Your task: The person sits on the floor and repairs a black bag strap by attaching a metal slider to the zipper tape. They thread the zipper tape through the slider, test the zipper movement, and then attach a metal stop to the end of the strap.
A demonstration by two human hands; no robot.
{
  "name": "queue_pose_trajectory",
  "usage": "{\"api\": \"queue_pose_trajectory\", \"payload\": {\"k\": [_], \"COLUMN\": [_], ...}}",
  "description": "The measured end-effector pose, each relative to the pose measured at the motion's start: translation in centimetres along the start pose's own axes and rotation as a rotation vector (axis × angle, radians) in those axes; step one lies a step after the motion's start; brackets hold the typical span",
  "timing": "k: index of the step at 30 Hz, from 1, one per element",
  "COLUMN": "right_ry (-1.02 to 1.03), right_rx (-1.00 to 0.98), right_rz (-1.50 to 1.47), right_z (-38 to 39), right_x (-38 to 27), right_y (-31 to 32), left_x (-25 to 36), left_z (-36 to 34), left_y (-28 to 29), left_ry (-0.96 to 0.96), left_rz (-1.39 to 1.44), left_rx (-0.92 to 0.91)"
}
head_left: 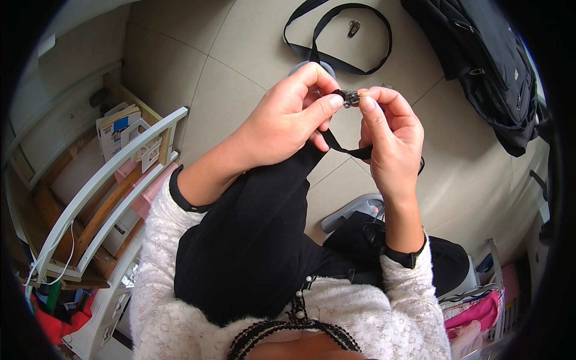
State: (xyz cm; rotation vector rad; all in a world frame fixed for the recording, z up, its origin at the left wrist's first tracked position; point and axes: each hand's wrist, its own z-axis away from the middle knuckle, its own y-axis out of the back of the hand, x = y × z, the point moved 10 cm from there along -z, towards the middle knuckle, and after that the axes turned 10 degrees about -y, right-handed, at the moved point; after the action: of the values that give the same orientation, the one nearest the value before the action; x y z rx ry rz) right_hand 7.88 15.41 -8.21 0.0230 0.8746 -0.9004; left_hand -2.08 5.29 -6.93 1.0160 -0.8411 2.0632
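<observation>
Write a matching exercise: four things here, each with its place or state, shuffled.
1. Small dark metal fastener
2. Flat black fabric strap
3. Black zippered fabric bag
4. Blue-and-white booklet

A. At the picture's upper right
B. Pinched between left hand and right hand
C. At the picture's left
D. Partly looped on the pale tiled floor

Pairs: 1-B, 2-D, 3-A, 4-C

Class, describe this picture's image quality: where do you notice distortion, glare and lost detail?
Head view, left: the pale rail bows; head view, right: soft light streaks the floor; head view, centre: the black cloth on the lap loses detail, and the small held metallic piece is hard to make out.
</observation>
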Motion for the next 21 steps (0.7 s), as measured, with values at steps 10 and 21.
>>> {"api": "queue_pose_trajectory", "payload": {"k": [10,21], "right_ry": [0.052,0.073], "right_rx": [0.028,0.01], "right_rz": [0.091,0.15], "right_z": [0.2,0.8], "right_x": [-1.1,-1.8], "right_y": [0.1,0.1], "left_x": [0.3,-0.2], "left_z": [-0.1,-0.5], "left_y": [0.0,-0.1], "left_ry": [-0.019,0.005], "left_rz": [-0.07,0.071], "left_rx": [-0.052,-0.056]}}
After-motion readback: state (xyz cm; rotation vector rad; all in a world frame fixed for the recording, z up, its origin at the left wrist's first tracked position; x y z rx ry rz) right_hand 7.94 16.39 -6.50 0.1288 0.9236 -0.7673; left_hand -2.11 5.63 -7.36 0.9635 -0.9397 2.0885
